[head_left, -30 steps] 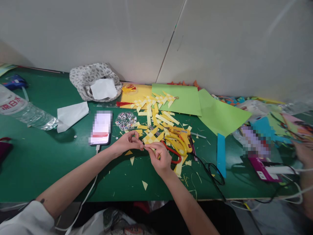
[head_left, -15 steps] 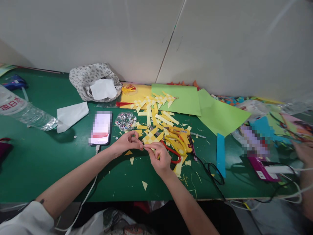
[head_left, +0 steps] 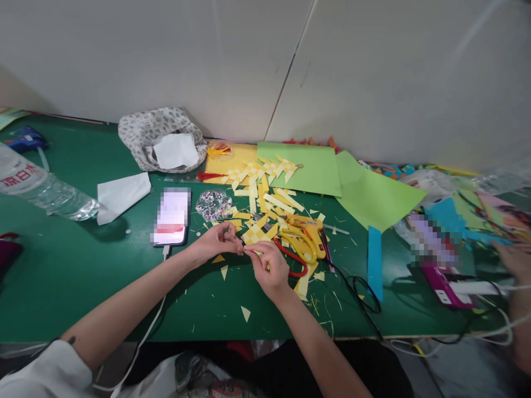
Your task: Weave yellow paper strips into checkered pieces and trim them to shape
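My left hand [head_left: 217, 243] and my right hand [head_left: 270, 266] meet fingertip to fingertip over the front of the green table. Both are closed in a pinch, and whatever lies between the fingers is too small to make out. Just beyond them is a heap of yellow paper strips [head_left: 285, 200], with a woven yellow and white paper piece [head_left: 254, 235] close to my fingers. Red-handled scissors [head_left: 299, 272] and a yellow glue gun [head_left: 319, 243] lie right of my right hand. A clear case of small beads [head_left: 213, 205] sits behind my left hand.
A phone [head_left: 171, 215] on a white cable and a water bottle [head_left: 45, 185] lie to the left. Behind are a patterned cloth bag [head_left: 141, 138], a woven paper fish-bone shape [head_left: 265, 168] and green sheets [head_left: 373, 190]. Another person's hand [head_left: 514, 260] is at far right, near a purple box [head_left: 446, 287].
My hands stay almost in place, still pinched together. At the far right, the other person's hand has shifted slightly.
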A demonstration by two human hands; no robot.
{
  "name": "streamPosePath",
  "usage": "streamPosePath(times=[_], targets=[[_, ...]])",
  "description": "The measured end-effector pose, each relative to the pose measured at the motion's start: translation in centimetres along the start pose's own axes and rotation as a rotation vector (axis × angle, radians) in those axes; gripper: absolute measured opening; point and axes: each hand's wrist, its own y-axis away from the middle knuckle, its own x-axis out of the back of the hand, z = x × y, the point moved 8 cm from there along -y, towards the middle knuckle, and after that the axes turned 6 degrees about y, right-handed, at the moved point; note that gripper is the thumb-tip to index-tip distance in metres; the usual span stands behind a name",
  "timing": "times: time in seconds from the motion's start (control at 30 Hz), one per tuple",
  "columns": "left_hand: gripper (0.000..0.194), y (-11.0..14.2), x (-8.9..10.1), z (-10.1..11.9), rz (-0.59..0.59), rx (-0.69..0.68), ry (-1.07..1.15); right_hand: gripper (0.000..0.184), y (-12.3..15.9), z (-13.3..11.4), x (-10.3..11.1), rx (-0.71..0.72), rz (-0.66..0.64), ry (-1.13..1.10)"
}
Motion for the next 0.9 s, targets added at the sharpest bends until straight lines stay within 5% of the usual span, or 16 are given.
streamPosePath(times=[0.9], targets=[[0.033,0.21,0.11,0.07,0.046,0.057,0.066,0.037,-0.21,-0.16,0.25,-0.007,0.027,0.014]])
